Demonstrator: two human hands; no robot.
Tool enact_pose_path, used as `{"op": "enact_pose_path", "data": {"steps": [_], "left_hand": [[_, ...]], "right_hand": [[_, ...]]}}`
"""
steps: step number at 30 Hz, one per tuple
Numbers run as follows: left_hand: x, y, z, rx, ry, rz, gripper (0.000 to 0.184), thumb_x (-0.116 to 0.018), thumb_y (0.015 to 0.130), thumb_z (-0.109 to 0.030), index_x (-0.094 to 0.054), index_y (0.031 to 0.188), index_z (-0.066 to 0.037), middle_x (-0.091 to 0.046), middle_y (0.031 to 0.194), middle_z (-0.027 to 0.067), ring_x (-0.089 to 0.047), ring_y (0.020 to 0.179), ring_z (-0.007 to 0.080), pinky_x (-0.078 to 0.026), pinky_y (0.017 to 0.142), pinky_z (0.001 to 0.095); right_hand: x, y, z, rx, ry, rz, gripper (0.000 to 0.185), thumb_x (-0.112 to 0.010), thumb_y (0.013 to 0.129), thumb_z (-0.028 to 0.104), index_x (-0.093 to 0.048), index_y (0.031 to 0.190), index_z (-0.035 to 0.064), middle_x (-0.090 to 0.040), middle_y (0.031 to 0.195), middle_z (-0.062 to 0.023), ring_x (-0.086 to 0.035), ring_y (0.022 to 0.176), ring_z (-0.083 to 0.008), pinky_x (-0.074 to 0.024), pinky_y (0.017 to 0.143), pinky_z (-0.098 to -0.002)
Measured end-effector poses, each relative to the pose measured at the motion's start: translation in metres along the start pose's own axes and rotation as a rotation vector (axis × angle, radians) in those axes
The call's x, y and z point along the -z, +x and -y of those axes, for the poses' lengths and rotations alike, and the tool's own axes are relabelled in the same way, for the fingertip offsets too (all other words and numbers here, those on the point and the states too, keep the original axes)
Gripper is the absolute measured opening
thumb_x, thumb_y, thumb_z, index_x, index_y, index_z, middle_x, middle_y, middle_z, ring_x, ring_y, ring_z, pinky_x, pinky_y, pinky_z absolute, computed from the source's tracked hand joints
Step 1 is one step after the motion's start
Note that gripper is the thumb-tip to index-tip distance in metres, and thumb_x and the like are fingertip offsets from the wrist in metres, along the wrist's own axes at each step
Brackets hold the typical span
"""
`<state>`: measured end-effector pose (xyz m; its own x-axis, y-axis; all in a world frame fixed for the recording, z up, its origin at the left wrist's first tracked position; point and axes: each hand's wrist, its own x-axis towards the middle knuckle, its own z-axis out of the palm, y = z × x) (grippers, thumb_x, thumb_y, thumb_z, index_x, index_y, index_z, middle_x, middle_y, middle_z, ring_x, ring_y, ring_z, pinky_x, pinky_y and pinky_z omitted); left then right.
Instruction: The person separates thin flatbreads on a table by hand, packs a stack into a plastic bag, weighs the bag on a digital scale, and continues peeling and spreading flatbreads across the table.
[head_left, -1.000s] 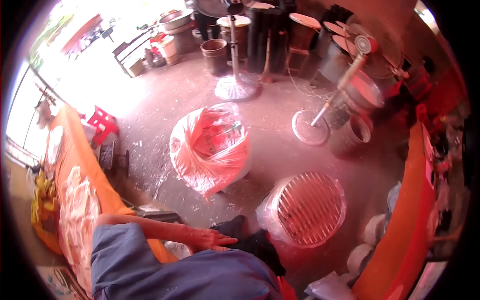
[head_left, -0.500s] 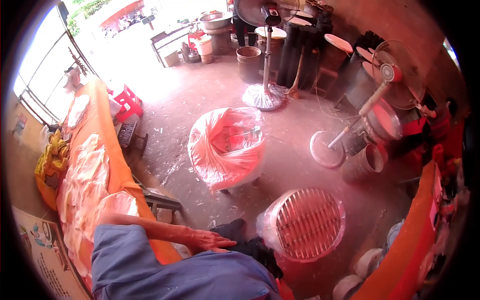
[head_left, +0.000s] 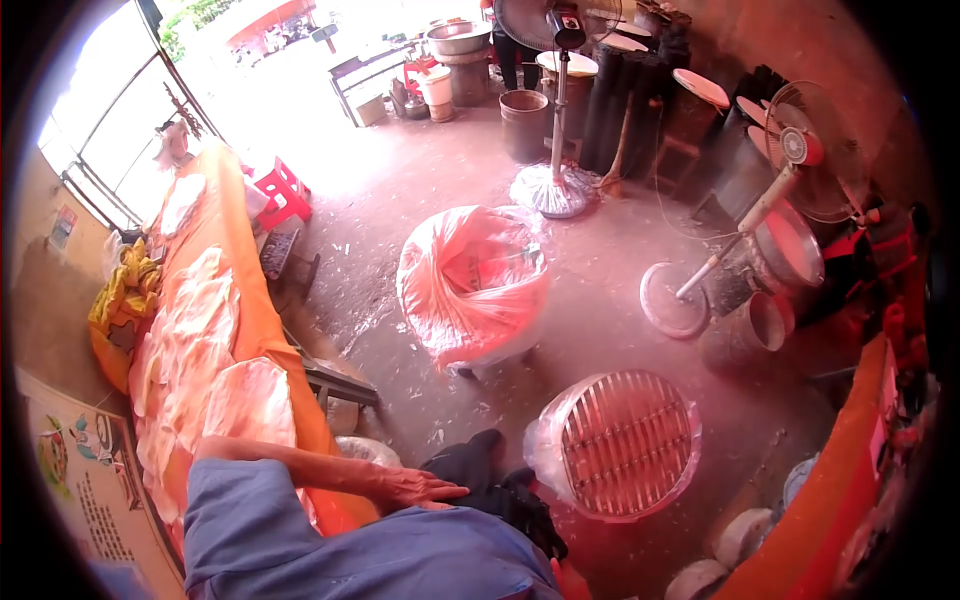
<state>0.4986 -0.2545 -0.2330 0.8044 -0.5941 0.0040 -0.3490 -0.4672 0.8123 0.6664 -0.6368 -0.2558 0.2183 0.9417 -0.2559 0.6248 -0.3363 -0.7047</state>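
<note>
My left hand (head_left: 418, 488) rests at my lap near the dark trousers (head_left: 468, 462), fingers stretched out and holding nothing. My right hand is not in view. Left of my arm, flat pale sheets (head_left: 200, 330) lie on a long table with an orange cover (head_left: 312, 420). On the floor ahead stands a round container wrapped in a pinkish plastic bag (head_left: 470, 290), its top gathered in folds. Nearer and to the right is a round slatted rack (head_left: 630, 442) with clear plastic around its side.
Two standing fans have bases on the floor, one wrapped in plastic (head_left: 553, 192), one bare (head_left: 675, 300). A red stool (head_left: 284, 190) is at the left, another orange-covered table (head_left: 820, 500) at the right. Buckets (head_left: 525, 125) line the back; a person's dark legs (head_left: 515, 62) show there.
The view has turned left, so the floor objects appear farther right and more of the left table shows. My left hand stays at my lap, fingers still extended.
</note>
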Motion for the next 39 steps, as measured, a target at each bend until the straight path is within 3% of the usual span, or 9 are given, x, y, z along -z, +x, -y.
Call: {"op": "enact_pose_path", "data": {"steps": [9,12,16,19,22,25,26,37,39], "left_hand": [[0.006,-0.017,0.003,0.072,-0.011,0.04,0.107,-0.082,0.053,-0.03,-0.022,0.14,-0.012,-0.02,0.146,0.0331,-0.038,0.127,0.0483,-0.04,0.1,0.0493],[0.013,-0.022,0.013,0.041,0.041,-0.009,0.099,-0.078,0.059,-0.031,-0.025,0.139,-0.011,-0.02,0.147,0.032,-0.038,0.127,0.0472,-0.039,0.1,0.0492],[0.036,-0.022,0.021,0.067,0.083,0.085,0.084,-0.071,0.067,-0.029,-0.03,0.137,-0.008,-0.022,0.146,0.0316,-0.037,0.129,0.0463,-0.037,0.103,0.0478],[0.045,-0.024,0.037,0.022,0.091,0.116,0.079,-0.069,0.071,-0.027,-0.031,0.137,-0.005,-0.022,0.146,0.0326,-0.037,0.129,0.0461,-0.037,0.104,0.0473],[0.049,-0.026,0.051,-0.121,0.097,0.004,0.057,-0.058,0.086,-0.027,-0.035,0.131,-0.001,-0.03,0.14,0.0368,-0.048,0.117,0.0489,-0.046,0.093,0.0503],[0.066,-0.02,0.046,-0.099,0.099,0.074,0.071,-0.067,0.076,-0.03,-0.034,0.134,-0.004,-0.028,0.141,0.0367,-0.047,0.118,0.0493,-0.046,0.092,0.0504],[0.061,-0.022,0.051,-0.033,0.092,0.148,0.104,-0.082,0.055,-0.034,-0.026,0.139,-0.01,-0.026,0.141,0.0352,-0.039,0.126,0.0481,-0.04,0.098,0.0501],[0.064,-0.026,0.035,0.024,0.094,0.105,0.087,-0.072,0.065,-0.03,-0.031,0.139,-0.009,-0.027,0.142,0.0336,-0.041,0.125,0.046,-0.04,0.099,0.0485],[0.063,-0.024,0.032,0.057,0.104,0.126,0.091,-0.072,0.065,-0.031,-0.028,0.142,-0.012,-0.029,0.142,0.0325,-0.043,0.125,0.0448,-0.04,0.099,0.048]], "right_hand": [[0.001,0.0,0.002,0.109,-0.086,-0.036,0.047,-0.046,0.095,0.02,-0.038,0.137,0.0001,-0.05,0.125,-0.0306,-0.055,0.107,-0.0445,-0.0473,0.092,-0.0444],[-0.012,0.009,-0.004,0.025,-0.113,0.068,0.058,-0.053,0.083,0.009,-0.036,0.138,0.0023,-0.051,0.11,-0.0276,-0.054,0.096,-0.0433,-0.0463,0.086,-0.0465],[0.012,0.025,0.032,0.157,-0.042,-0.157,0.058,-0.054,0.082,0.006,-0.037,0.137,0.0033,-0.053,0.105,-0.0255,-0.056,0.09,-0.0424,-0.0472,0.08,-0.0465],[-0.007,0.021,0.021,0.104,-0.011,-0.094,0.085,-0.065,0.067,0.008,-0.03,0.145,0.0103,-0.047,0.118,-0.0295,-0.052,0.104,-0.0438,-0.0466,0.085,-0.0464],[-0.018,0.026,0.022,-0.1,-0.07,0.022,0.083,-0.063,0.068,0.009,-0.029,0.144,0.0086,-0.045,0.122,-0.0308,-0.051,0.108,-0.0446,-0.0453,0.088,-0.0475],[-0.057,-0.003,0.011,-0.02,-0.193,0.028,0.082,-0.063,0.071,0.011,-0.027,0.144,0.0071,-0.043,0.125,-0.0322,-0.049,0.11,-0.0464,-0.0437,0.091,-0.0498],[-0.041,0.009,0.024,-0.011,-0.127,-0.026,0.079,-0.062,0.073,0.012,-0.028,0.144,0.0073,-0.043,0.125,-0.0326,-0.049,0.109,-0.0474,-0.0439,0.089,-0.0516],[-0.012,0.033,0.044,-0.348,0.137,0.116,0.073,-0.063,0.075,0.018,-0.032,0.14,0.0051,-0.043,0.121,-0.0337,-0.049,0.104,-0.0479,-0.0435,0.087,-0.0519],[-0.004,0.033,0.041,0.098,-0.073,-0.108,0.076,-0.065,0.073,0.022,-0.033,0.139,0.0045,-0.045,0.113,-0.0318,-0.049,0.101,-0.0471,-0.0434,0.085,-0.0514]]}}
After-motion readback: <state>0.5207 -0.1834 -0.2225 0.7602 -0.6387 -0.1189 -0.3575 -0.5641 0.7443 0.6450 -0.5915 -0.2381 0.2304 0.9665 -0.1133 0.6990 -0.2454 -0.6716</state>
